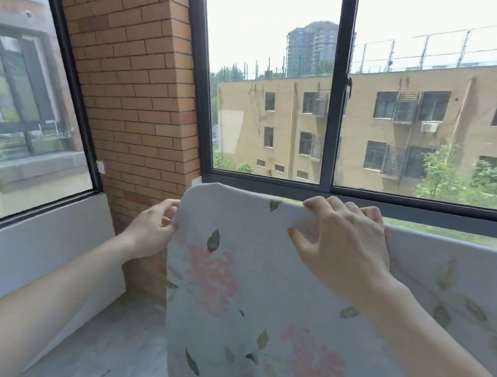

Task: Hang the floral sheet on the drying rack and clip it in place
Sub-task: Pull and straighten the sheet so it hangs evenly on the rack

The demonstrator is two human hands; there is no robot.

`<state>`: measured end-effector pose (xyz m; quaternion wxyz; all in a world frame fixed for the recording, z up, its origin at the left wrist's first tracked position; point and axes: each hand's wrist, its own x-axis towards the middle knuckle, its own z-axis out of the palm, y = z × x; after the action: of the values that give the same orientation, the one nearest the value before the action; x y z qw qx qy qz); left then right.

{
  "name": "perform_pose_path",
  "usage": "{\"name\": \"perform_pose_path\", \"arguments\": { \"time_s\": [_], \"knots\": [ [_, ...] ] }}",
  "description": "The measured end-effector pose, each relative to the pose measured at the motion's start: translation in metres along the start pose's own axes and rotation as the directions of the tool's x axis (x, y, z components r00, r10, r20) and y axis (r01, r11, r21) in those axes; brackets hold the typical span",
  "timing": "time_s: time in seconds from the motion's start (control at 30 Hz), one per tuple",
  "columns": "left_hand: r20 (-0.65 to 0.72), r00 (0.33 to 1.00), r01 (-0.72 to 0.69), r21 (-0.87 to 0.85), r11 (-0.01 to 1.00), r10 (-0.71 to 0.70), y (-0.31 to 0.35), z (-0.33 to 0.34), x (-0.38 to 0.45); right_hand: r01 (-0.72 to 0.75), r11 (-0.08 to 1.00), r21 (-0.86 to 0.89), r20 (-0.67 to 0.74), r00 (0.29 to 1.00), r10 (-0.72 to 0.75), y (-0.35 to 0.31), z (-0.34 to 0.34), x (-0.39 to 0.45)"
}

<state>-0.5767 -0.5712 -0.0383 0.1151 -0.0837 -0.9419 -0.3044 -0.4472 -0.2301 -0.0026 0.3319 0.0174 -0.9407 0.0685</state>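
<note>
While left hand (151, 232) pinches the floral sheet (257, 301), right hand (341, 243) grips its top.

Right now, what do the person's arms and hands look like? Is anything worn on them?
Both arms are bare up to the picture's lower edge: no sleeves show. The left hand and the right hand wear no gloves, and no rings, watch or bracelet can be seen. The nails look short and unpainted, though the picture is slightly soft.

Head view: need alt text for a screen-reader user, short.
Two bare hands hold a floral sheet draped over a hidden support: the left hand pinches its left edge, the right hand grips the top fold. Behind are a brick pillar and dark-framed windows; no clips visible.
</note>
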Motion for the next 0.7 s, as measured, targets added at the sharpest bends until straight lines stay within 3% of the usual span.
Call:
{"name": "perform_pose_path", "arguments": {
  "time_s": [0.2,0.33,0.57,0.7],
  "knots": [
    [-0.001,0.991,-0.134,-0.021,0.991,0.134,-0.029,-0.008,0.037,0.005,0.999,0.033,0.092,0.996,-0.008,-0.057,0.017,0.031],
    [0.092,0.974,-0.209,-0.006,0.978,0.208,-0.045,-0.01,0.04,-0.011,0.997,-0.075,0.021,1.0,0.013,-0.086,0.038,0.038],
    [-0.033,0.94,-0.337,0.087,0.938,0.341,-0.049,-0.023,0.047,-0.065,0.991,-0.119,-0.029,0.998,0.062,-0.088,0.042,0.036],
    [-0.146,0.928,-0.348,-0.017,0.937,0.342,-0.03,-0.04,0.062,-0.073,0.99,-0.124,-0.012,0.997,0.072,-0.086,0.038,0.04]
  ]
}}
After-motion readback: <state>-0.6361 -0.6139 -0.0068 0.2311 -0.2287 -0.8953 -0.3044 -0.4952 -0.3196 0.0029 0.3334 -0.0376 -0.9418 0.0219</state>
